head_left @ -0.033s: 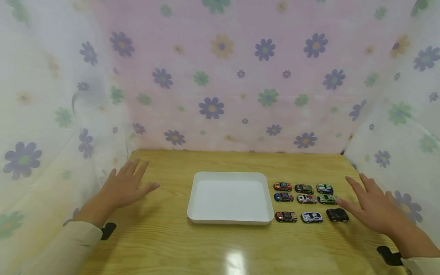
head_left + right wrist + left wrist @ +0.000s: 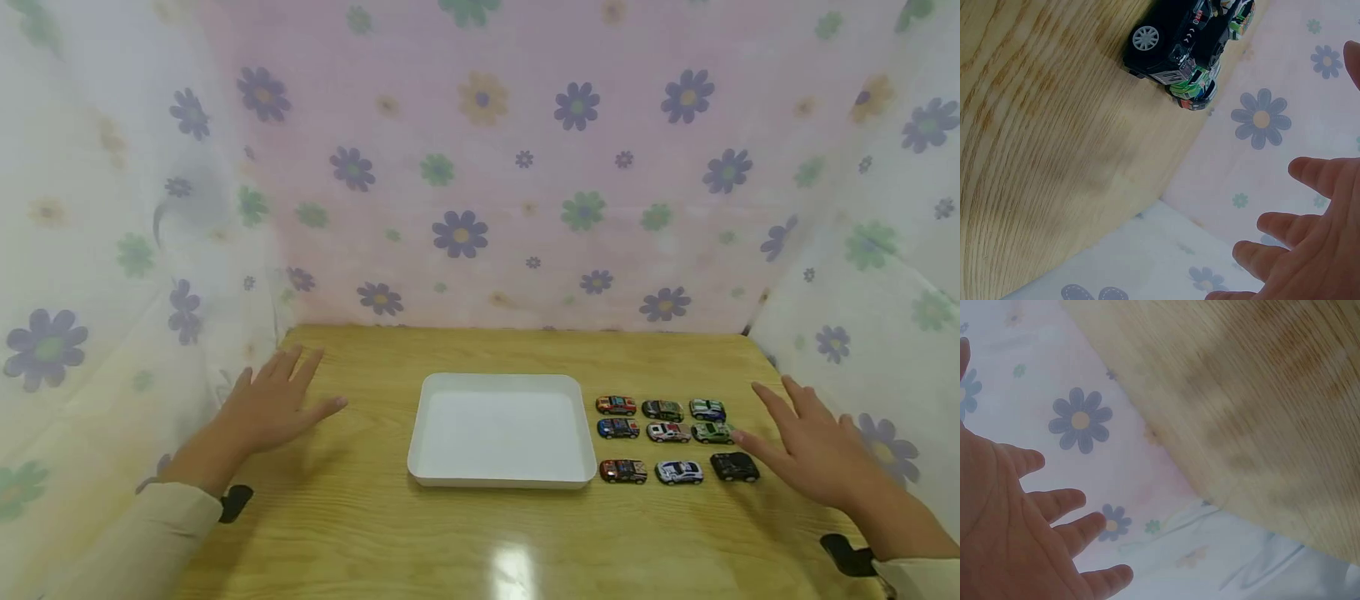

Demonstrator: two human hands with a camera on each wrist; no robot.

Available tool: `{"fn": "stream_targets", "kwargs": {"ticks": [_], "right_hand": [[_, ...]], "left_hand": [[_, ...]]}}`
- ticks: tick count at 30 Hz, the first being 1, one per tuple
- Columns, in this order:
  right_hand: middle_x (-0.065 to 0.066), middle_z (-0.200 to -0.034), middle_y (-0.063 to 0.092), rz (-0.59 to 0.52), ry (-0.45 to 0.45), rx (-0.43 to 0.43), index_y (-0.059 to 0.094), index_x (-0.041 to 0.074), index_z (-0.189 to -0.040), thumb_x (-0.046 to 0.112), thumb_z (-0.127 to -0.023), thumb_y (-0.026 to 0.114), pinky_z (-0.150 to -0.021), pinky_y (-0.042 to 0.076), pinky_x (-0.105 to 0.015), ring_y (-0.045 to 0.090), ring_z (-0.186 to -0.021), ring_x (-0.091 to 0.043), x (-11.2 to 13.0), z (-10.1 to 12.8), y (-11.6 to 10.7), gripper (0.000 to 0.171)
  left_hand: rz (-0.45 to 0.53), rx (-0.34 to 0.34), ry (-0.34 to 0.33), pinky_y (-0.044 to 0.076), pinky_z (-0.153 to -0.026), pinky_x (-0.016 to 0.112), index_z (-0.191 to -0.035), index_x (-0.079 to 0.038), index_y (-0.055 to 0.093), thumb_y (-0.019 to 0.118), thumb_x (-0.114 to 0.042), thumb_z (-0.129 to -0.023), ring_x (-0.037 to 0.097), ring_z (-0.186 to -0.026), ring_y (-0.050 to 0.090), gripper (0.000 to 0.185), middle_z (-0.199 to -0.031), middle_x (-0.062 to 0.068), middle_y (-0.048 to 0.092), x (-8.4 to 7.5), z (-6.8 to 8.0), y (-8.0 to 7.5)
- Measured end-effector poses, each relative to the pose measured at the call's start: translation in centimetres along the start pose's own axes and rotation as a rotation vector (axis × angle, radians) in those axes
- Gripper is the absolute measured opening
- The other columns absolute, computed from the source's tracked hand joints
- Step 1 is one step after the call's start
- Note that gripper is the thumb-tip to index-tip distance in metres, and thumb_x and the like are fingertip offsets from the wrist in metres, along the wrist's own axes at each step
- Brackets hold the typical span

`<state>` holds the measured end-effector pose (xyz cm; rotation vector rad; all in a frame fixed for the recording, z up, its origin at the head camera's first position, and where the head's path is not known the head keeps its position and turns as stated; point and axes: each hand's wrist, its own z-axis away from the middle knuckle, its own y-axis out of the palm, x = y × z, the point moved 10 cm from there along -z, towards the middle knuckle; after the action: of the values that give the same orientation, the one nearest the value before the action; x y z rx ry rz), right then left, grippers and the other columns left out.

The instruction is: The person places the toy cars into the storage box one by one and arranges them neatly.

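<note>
My left hand (image 2: 267,408) is held over the left side of the table, fingers spread and holding nothing. In the left wrist view its palm (image 2: 1004,519) shows with the fingers apart. On the right, my right hand (image 2: 813,450) is likewise spread beside several small toy cars set out in three rows. Its thumb overlaps the end of the green toy car (image 2: 712,432) in the head view. Nearest below it is a black toy car (image 2: 735,467), seen large in the right wrist view. A white toy car (image 2: 679,472) and a dark red one (image 2: 623,471) share its row.
A white rectangular tray (image 2: 502,482) with a low rim stands mid-table, left of the cars, with nothing in it. The wooden table (image 2: 375,533) is bounded at the back and sides by flower-printed cloth (image 2: 495,183).
</note>
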<state>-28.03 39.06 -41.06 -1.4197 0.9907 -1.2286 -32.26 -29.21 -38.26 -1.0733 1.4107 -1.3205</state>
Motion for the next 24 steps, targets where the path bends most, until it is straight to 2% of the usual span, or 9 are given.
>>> {"fn": "stream_targets", "kwargs": {"ticks": [5, 8, 10, 12, 15, 17, 20, 24], "right_hand": [[-0.041, -0.164, 0.001, -0.006, 0.003, 0.006, 0.013, 0.008, -0.166, 0.063, -0.102, 0.052, -0.09, 0.009, -0.094, 0.007, -0.142, -0.072, -0.2, 0.0, 0.2, 0.093], [-0.041, -0.164, 0.004, -0.013, -0.008, -0.018, 0.018, 0.006, -0.165, 0.06, -0.102, 0.054, -0.09, 0.012, -0.094, 0.014, -0.14, -0.072, -0.1, 0.1, 0.1, 0.091], [-0.041, -0.163, 0.011, -0.033, -0.036, -0.055, 0.023, 0.005, -0.163, 0.056, -0.102, 0.058, -0.092, 0.019, -0.09, 0.022, -0.137, -0.071, 0.5, 0.1, -0.1, 0.087], [-0.039, -0.161, 0.021, -0.06, -0.074, -0.11, 0.03, 0.004, -0.161, 0.052, -0.101, 0.061, -0.092, 0.027, -0.086, 0.03, -0.134, -0.068, 1.4, -0.1, -0.4, 0.083], [-0.036, -0.155, 0.034, -0.112, -0.144, -0.185, 0.039, 0.003, -0.156, 0.045, -0.1, 0.066, -0.091, 0.036, -0.079, 0.037, -0.131, -0.063, 3.0, -0.3, -0.8, 0.075], [-0.031, -0.151, 0.041, -0.137, -0.178, -0.226, 0.045, 0.004, -0.152, 0.042, -0.1, 0.069, -0.091, 0.039, -0.076, 0.041, -0.13, -0.059, 4.1, -0.4, -0.8, 0.069], [-0.026, -0.146, 0.047, -0.174, -0.209, -0.246, 0.05, 0.006, -0.149, 0.039, -0.099, 0.071, -0.088, 0.043, -0.074, 0.047, -0.127, -0.055, 5.4, -0.6, -0.5, 0.063], [-0.016, -0.138, 0.058, -0.212, -0.229, -0.247, 0.058, 0.011, -0.143, 0.038, -0.099, 0.071, -0.084, 0.051, -0.066, 0.058, -0.119, -0.043, 6.8, -0.9, 0.0, 0.054]], "left_hand": [[0.039, 0.008, -0.001, 0.02, -0.11, 0.084, -0.166, -0.007, 0.015, 0.036, -0.08, -0.097, 0.057, -0.15, 0.021, 0.103, -0.168, 0.032, 0.014, 0.3, -0.4, 0.6], [0.152, 0.036, 0.0, 0.026, -0.109, 0.082, -0.167, -0.007, 0.009, 0.037, -0.079, -0.097, 0.06, -0.148, 0.022, 0.104, -0.168, 0.033, 0.012, 0.0, -0.9, 1.5], [0.286, 0.05, 0.002, 0.035, -0.108, 0.078, -0.166, -0.005, 0.007, 0.039, -0.076, -0.099, 0.06, -0.144, 0.033, 0.103, -0.168, 0.033, 0.014, -0.4, -1.3, 2.0], [0.473, 0.075, -0.009, 0.048, -0.103, 0.069, -0.167, -0.007, 0.006, 0.042, -0.071, -0.101, 0.057, -0.139, 0.043, 0.099, -0.166, 0.032, 0.02, -1.0, -1.8, 2.7], [0.741, 0.1, -0.017, 0.063, -0.084, 0.05, -0.166, -0.011, 0.015, 0.05, -0.063, -0.102, 0.05, -0.13, 0.055, 0.09, -0.161, 0.029, 0.033, -2.2, -2.4, 3.8], [0.89, 0.126, -0.032, 0.065, -0.075, 0.042, -0.165, -0.014, 0.02, 0.058, -0.059, -0.101, 0.048, -0.133, 0.053, 0.087, -0.159, 0.027, 0.036, -3.0, -2.8, 4.6], [1.048, 0.15, -0.04, 0.066, -0.078, 0.042, -0.163, -0.013, 0.026, 0.067, -0.05, -0.099, 0.048, -0.137, 0.049, 0.084, -0.158, 0.027, 0.037, -4.2, -3.2, 5.8], [1.174, 0.166, -0.039, 0.065, -0.082, 0.046, -0.161, -0.01, 0.031, 0.074, -0.037, -0.097, 0.046, -0.136, 0.051, 0.082, -0.157, 0.026, 0.038, -5.2, -4.0, 7.3]]}}
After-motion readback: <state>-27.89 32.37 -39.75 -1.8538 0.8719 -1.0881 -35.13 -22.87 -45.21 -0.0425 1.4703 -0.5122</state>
